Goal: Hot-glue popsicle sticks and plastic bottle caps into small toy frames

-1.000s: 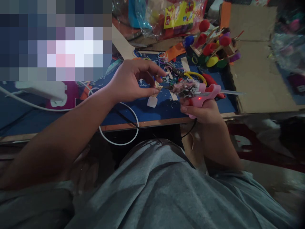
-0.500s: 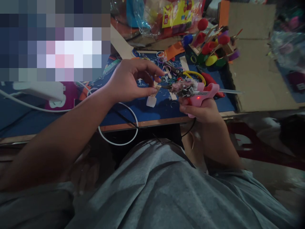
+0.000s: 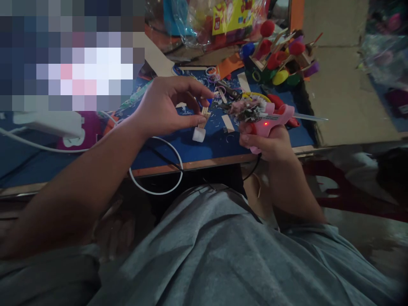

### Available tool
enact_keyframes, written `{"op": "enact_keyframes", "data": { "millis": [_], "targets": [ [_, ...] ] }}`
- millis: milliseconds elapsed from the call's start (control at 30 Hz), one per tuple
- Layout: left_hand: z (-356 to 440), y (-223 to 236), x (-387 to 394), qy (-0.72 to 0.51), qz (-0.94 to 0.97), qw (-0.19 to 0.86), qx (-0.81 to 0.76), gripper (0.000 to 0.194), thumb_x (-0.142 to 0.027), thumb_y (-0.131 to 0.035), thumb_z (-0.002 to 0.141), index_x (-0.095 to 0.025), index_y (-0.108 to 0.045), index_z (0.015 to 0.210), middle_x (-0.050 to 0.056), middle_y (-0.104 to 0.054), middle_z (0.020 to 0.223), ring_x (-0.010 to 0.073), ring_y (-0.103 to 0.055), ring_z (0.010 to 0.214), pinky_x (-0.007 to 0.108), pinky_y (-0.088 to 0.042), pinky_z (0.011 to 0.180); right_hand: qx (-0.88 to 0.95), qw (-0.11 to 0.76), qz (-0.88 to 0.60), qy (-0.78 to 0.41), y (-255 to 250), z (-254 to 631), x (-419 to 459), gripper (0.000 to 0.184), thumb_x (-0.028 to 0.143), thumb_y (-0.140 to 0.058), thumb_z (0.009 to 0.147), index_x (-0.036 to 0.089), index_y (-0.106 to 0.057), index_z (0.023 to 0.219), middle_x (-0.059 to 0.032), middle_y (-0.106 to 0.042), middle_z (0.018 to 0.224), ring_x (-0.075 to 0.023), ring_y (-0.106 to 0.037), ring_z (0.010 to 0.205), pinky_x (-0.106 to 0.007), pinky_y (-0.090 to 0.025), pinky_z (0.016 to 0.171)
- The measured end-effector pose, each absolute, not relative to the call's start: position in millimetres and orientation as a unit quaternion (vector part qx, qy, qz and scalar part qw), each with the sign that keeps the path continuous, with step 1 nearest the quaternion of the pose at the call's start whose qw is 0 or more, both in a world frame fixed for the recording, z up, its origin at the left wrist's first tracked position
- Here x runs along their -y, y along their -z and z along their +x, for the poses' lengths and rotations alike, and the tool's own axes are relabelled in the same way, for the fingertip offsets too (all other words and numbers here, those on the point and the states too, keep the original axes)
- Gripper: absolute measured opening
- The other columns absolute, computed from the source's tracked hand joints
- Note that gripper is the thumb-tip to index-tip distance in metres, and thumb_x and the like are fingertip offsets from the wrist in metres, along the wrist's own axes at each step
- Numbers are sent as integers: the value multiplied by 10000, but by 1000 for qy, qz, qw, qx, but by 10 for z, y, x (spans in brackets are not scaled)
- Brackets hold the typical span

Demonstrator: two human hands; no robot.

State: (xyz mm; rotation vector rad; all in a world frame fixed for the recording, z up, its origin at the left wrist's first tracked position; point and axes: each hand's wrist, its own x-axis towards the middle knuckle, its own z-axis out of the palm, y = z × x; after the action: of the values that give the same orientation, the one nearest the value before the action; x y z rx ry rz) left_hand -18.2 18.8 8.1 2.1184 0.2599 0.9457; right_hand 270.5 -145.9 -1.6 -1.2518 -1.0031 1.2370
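My left hand (image 3: 165, 108) pinches a small piece made of short wooden sticks (image 3: 204, 115) between thumb and fingertips, above the blue table top (image 3: 178, 146). My right hand (image 3: 269, 142) is wrapped round a pink glue gun (image 3: 270, 121) whose red light is lit. The gun's front is caked with scraps and points left toward the wooden piece, with a small gap between them. A glue stick (image 3: 310, 117) juts out of the gun's back to the right.
A white cube (image 3: 198, 134) lies on the table below the wooden piece. A white cable loop (image 3: 159, 170) hangs over the front edge. Scissors with yellow and red handles (image 3: 255, 97), a stick model with coloured balls (image 3: 280, 59), plastic bags (image 3: 219, 21) and cardboard (image 3: 338, 85) crowd the back and right.
Both hands shifted slightly left and up in the picture, mostly with the camera. The wooden piece and the gun's tip have drawn slightly apart.
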Motion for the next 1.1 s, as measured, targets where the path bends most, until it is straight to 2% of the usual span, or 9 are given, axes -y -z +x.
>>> {"op": "enact_keyframes", "data": {
  "millis": [100, 300, 500, 600, 700, 767, 900, 1000, 1100],
  "targets": [
    [-191, -79, -208, -395, 828, 387, -90, 539, -432, -1096, 888, -273, -893, 1361, 98, -909, 1143, 249, -864, 934, 449, -788, 819, 410, 556, -491, -530, 7, 2679, 1436, 557, 419, -1198, 573, 244, -716, 791, 14, -642, 808, -107, -500, 601, -323, -421, 555],
    [-221, -130, -181, -440, 790, 404, -138, 261, -541, -839, 1128, -332, -909, 1269, 46, -898, 1031, 195, -811, 780, 426, -761, 754, 414, 603, -437, -523, 45, 2672, 1412, 561, 459, -1175, 585, 234, -710, 804, 4, -654, 843, -97, -481, 556, -338, -381, 537],
    [-271, -173, -183, -449, 789, 402, -117, 174, -450, -874, 1133, -283, -894, 1178, 32, -880, 957, 163, -777, 796, 383, -723, 723, 435, 623, -454, -466, -44, 2584, 1405, 614, 589, -1136, 612, 281, -636, 789, -42, -667, 972, -161, -532, 656, -435, -499, 647],
    [-264, -172, -181, -450, 780, 418, -121, 131, -418, -901, 1117, -291, -884, 1146, 13, -874, 940, 144, -763, 762, 374, -714, 705, 462, 603, -491, -426, -95, 2519, 1342, 672, 722, -1046, 667, 292, -547, 802, -72, -689, 1066, -197, -590, 713, -482, -559, 705],
    [-245, -168, -168, -453, 777, 418, -127, 157, -436, -887, 1127, -286, -841, 1144, -1, -854, 908, 129, -746, 738, 346, -696, 664, 455, 591, -533, -400, -123, 2430, 1257, 793, 884, -991, 602, 302, -500, 824, -106, -737, 1124, -212, -602, 713, -512, -600, 722],
    [-239, -163, -162, -456, 777, 416, -125, 235, -468, -903, 1110, -278, -790, 1188, -1, -828, 884, 139, -754, 743, 329, -673, 627, 436, 606, -537, -393, -129, 2365, 1206, 821, 900, -1006, 570, 305, -508, 838, -108, -765, 1121, -203, -591, 679, -520, -614, 722],
    [-250, -133, -172, -428, 802, 400, -115, 329, -481, -933, 1079, -287, -722, 1241, 21, -804, 943, 179, -794, 791, 352, -662, 617, 436, 625, -532, -370, -110, 2262, 1131, 778, 890, -996, 649, 304, -545, 889, -98, -793, 1145, -197, -616, 672, -504, -622, 711],
    [-258, -90, -189, -417, 819, 381, -104, 321, -467, -928, 1081, -286, -705, 1225, 34, -798, 996, 176, -794, 780, 351, -641, 603, 454, 608, -548, -353, -107, 2207, 1098, 737, 911, -925, 760, 298, -568, 960, -100, -787, 1220, -215, -694, 760, -480, -637, 721],
    [-254, -58, -185, -427, 823, 362, -96, 294, -444, -914, 1086, -302, -700, 1229, 21, -794, 995, 166, -770, 740, 346, -610, 579, 455, 597, -554, -361, -137, 2144, 1084, 677, 838, -950, 811, 293, -589, 984, -90, -792, 1217, -217, -721, 787, -459, -650, 722]
  ]
}}
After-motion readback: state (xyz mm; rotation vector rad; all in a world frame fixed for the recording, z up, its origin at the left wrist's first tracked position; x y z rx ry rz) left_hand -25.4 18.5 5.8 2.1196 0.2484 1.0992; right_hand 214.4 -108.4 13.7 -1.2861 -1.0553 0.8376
